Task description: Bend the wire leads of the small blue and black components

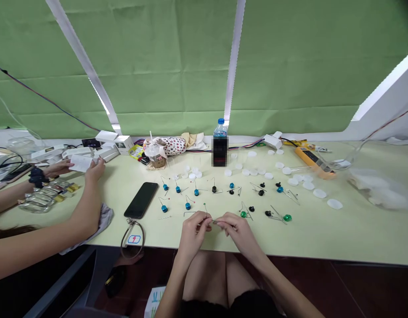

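At the front edge of the table, my left hand (pixel 195 229) pinches a thin bent wire (pixel 205 210) with a tiny green bead at its top end. My right hand (pixel 237 229) has its fingertips pressed together close beside the left ones, around a small part too tiny to name. Just beyond lie blue-and-black knobs with upright wires, among them a blue knob (pixel 188 206) and a black knob (pixel 214 189). To the right, a green knob (pixel 243 214), a black plug (pixel 251 209) and several loose wires lie separately on the tabletop.
Left of my hands lies a phone (pixel 141 200), with a ring strap (pixel 132 238) hanging over the edge. Farther back stand a bottle (pixel 220 152) and a lidded cup (pixel 155 155). White discs (pixel 319 193) and an orange device (pixel 314 162) sit right. At left, another person's hands (pixel 95 170) hold paper.
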Motion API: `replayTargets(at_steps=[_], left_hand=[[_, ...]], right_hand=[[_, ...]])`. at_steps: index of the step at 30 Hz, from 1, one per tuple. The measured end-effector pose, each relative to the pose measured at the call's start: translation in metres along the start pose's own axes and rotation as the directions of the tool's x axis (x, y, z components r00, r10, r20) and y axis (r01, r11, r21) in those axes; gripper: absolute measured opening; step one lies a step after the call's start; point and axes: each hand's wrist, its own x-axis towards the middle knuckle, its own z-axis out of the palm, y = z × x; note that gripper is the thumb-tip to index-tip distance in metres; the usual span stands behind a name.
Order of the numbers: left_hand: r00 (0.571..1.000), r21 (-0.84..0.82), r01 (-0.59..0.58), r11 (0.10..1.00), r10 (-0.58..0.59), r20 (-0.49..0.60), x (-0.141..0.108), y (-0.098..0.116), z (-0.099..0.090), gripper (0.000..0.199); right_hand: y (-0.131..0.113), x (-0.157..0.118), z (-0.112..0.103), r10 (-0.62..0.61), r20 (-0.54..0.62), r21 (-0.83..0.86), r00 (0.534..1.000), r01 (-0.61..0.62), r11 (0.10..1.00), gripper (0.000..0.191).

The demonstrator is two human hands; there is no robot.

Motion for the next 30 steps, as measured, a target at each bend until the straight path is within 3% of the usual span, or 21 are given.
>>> replayTargets(at_steps=[2,3,4,6,7,9,11,12,13,15,17,18,20,22,24,26,28,30], left_hand=[[1.000,-0.019,0.022,1.000,-0.022,0.019,0.001,0.000,0.001,0.022],[1.000,-0.020,0.017,1.000,-0.016,0.009,0.001,0.000,0.002,0.022],[1.000,-0.019,0.003,1.000,-0.004,-0.011,0.001,-0.001,0.003,0.022],[0.998,-0.006,-0.038,0.999,0.037,-0.060,0.001,-0.001,0.005,0.021],[0.995,0.012,-0.062,0.998,0.063,-0.072,0.001,-0.002,0.005,0.020],[0.991,0.070,-0.119,0.990,0.123,-0.057,0.001,-0.002,0.006,0.018],[0.986,0.124,-0.162,0.979,0.165,-0.014,0.000,-0.003,0.005,0.018],[0.986,0.132,-0.165,0.977,0.166,0.004,0.000,-0.003,0.005,0.018],[0.988,0.124,-0.151,0.981,0.151,0.015,0.000,-0.003,0.004,0.018],[0.997,0.062,-0.080,0.995,0.079,0.026,0.000,-0.003,0.002,0.019],[0.999,-0.018,0.005,1.000,-0.005,0.039,0.001,-0.004,0.000,0.021],[0.998,-0.049,0.040,0.998,-0.038,0.052,0.001,-0.005,-0.001,0.022],[0.995,-0.081,0.078,0.994,-0.073,0.070,0.001,-0.006,-0.001,0.023],[0.997,-0.094,0.068,0.993,-0.064,0.043,0.001,-0.007,0.000,0.023],[0.999,-0.080,0.013,0.997,-0.015,-0.029,0.000,-0.008,0.001,0.022],[0.995,-0.010,-0.058,0.998,0.057,-0.078,-0.002,-0.008,0.002,0.020],[0.988,0.093,-0.125,0.988,0.132,-0.074,-0.003,-0.007,0.003,0.018],[0.983,0.171,-0.169,0.971,0.179,-0.047,-0.004,-0.007,0.002,0.017]], right_hand=[[0.001,-0.004,0.003,-0.184,-0.128,-0.181,0.975,0.159,0.970,0.028],[0.002,-0.005,0.004,-0.209,-0.172,-0.201,0.963,0.173,0.964,0.029],[0.003,-0.006,0.004,-0.178,-0.195,-0.174,0.964,0.144,0.974,0.033],[0.005,-0.005,0.004,0.030,-0.162,-0.016,0.986,-0.033,0.999,0.044],[0.007,-0.004,0.003,0.165,-0.086,0.094,0.982,-0.157,0.983,0.050],[0.008,0.000,0.000,0.355,0.170,0.313,0.919,-0.392,0.865,0.059],[0.008,0.003,-0.001,0.380,0.369,0.459,0.848,-0.522,0.719,0.053],[0.008,0.003,-0.001,0.365,0.407,0.500,0.838,-0.538,0.678,0.048],[0.007,0.003,0.000,0.351,0.403,0.517,0.845,-0.527,0.675,0.045],[0.007,0.000,0.004,0.315,0.289,0.442,0.904,-0.418,0.793,0.039],[0.007,-0.004,0.008,0.185,0.092,0.204,0.978,-0.200,0.958,0.035],[0.007,-0.007,0.011,0.074,-0.008,0.052,0.997,-0.073,0.996,0.033],[0.009,-0.011,0.014,-0.142,-0.129,-0.178,0.981,0.118,0.977,0.026],[0.010,-0.012,0.015,-0.212,-0.176,-0.211,0.961,0.173,0.962,0.023],[0.012,-0.011,0.014,-0.081,-0.177,-0.051,0.981,0.073,0.996,0.029],[0.012,-0.009,0.012,0.182,-0.085,0.206,0.980,-0.161,0.965,0.040],[0.012,-0.005,0.008,0.378,0.120,0.412,0.918,-0.393,0.822,0.051],[0.012,-0.002,0.004,0.421,0.302,0.511,0.855,-0.518,0.686,0.050]])
